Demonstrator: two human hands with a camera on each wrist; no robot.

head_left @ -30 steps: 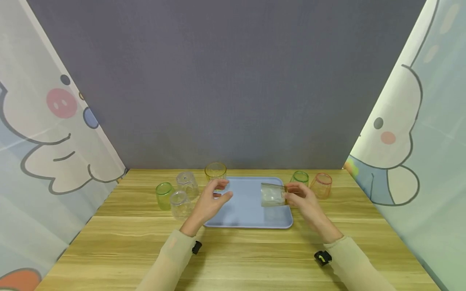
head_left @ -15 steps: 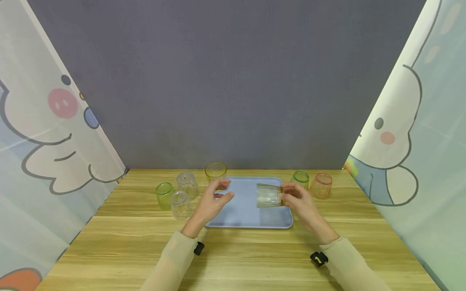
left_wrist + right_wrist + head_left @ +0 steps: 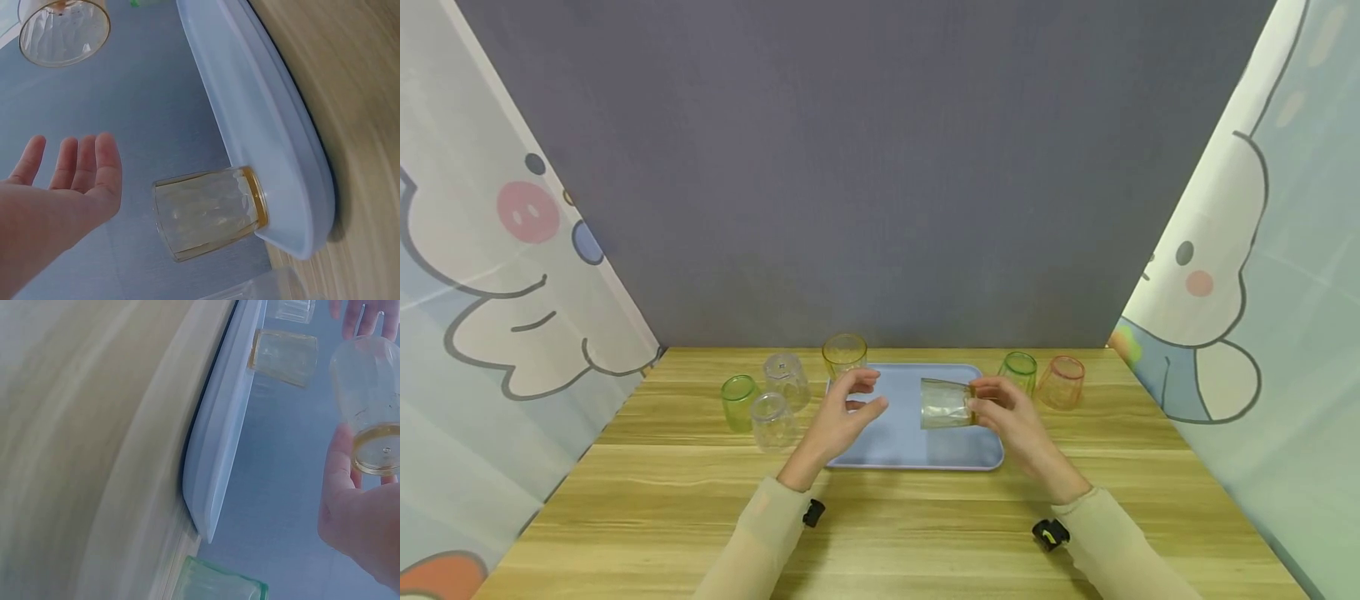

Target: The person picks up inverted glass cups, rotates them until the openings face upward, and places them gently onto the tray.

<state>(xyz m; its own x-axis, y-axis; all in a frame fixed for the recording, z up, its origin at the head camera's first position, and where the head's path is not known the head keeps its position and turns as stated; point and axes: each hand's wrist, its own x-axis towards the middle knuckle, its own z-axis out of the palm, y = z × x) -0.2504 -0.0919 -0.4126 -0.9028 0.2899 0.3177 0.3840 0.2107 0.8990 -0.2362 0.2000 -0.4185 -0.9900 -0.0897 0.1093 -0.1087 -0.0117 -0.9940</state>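
My right hand [image 3: 1015,417] pinches a clear amber-tinted drinking glass [image 3: 946,404] by its base end. The glass lies sideways in the air over the blue tray [image 3: 902,437], its mouth facing left. In the right wrist view the thumb and fingers are around its thick amber base [image 3: 378,450]. My left hand [image 3: 842,417] hovers over the tray's left side with fingers apart and nothing in them. Beyond it a yellow-rimmed glass [image 3: 844,352] stands upright at the tray's back left; the left wrist view shows this glass [image 3: 209,212] with its amber base toward the tray.
Left of the tray are a green glass [image 3: 739,407] and two clear glasses, one behind [image 3: 786,383] and one nearer [image 3: 773,425]. A second green glass [image 3: 1018,367] and an orange-rimmed glass [image 3: 1062,385] stand at the right. A grey panel [image 3: 880,183] rises behind the wooden table [image 3: 910,533].
My right hand has carried the amber glass a short way left over the tray. The left hand has drifted slightly right, still holding nothing.
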